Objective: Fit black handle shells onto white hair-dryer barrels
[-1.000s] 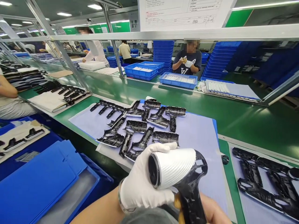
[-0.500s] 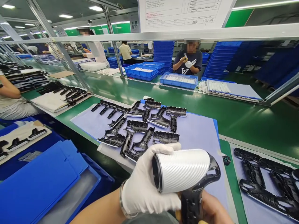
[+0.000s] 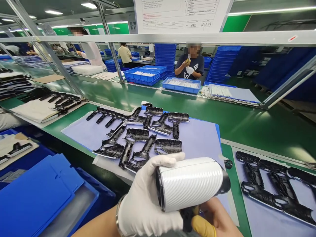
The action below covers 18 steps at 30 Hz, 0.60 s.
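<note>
Green bench (image 3: pixel 247 131) here, posted sheet (image 3: pixel 182 16) too small to read; my gloved left hand (image 3: pixel 145 194) and right hand (image 3: pixel 217 219) are gripping a white hair dryer (image 3: pixel 190 182).

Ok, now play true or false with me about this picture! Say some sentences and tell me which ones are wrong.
1. The left hand wears a white glove. True.
2. The right hand wears a white glove too. False: it is bare, with a yellow cover on one finger.
3. The hands hold a hair dryer with a white barrel. True.
4. The black plastic parts are piled in a blue crate. False: they lie spread out on a pale sheet on the green bench.
</note>
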Motion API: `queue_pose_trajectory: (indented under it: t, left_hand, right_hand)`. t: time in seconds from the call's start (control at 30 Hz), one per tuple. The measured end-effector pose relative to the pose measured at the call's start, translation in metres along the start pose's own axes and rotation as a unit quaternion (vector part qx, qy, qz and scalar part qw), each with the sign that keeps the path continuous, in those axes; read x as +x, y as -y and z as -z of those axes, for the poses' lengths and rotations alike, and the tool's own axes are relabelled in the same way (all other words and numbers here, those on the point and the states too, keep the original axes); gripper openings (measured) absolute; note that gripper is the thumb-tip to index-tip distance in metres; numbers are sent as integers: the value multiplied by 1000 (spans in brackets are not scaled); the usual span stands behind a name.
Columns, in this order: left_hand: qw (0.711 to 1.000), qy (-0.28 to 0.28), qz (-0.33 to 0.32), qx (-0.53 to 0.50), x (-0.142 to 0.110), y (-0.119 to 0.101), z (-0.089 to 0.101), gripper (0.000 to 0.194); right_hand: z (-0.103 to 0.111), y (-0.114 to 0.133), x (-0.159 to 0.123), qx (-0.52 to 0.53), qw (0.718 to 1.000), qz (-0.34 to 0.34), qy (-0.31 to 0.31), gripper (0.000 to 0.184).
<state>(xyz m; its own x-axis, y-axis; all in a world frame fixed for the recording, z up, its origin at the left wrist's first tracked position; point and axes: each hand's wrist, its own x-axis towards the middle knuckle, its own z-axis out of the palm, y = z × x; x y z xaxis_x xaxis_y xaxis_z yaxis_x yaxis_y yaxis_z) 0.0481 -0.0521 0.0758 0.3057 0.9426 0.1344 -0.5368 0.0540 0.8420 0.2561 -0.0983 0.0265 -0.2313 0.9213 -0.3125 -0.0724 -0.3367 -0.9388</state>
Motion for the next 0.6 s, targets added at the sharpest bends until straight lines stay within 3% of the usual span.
queue_pose_trajectory:
  t: [0.13, 0.37, 0.5, 0.6]
  left_hand:
    - [1000, 9, -10, 5, -2, 3, 2, 79]
    - [1000, 24, -9, -2, -6, 7, 5, 83]
    - [1000, 23, 0, 7, -7, 6, 2, 79]
    - [1000, 15, 5, 4, -8, 7, -1, 76]
  right_hand:
    - [-2, 4, 0, -26, 999, -16, -14, 78]
    - [-8, 21, 10, -49, 996, 26, 76, 62]
    - [1, 15, 17, -152, 977, 132, 67, 46]
    - [12, 4, 19, -263, 940, 211, 52, 40]
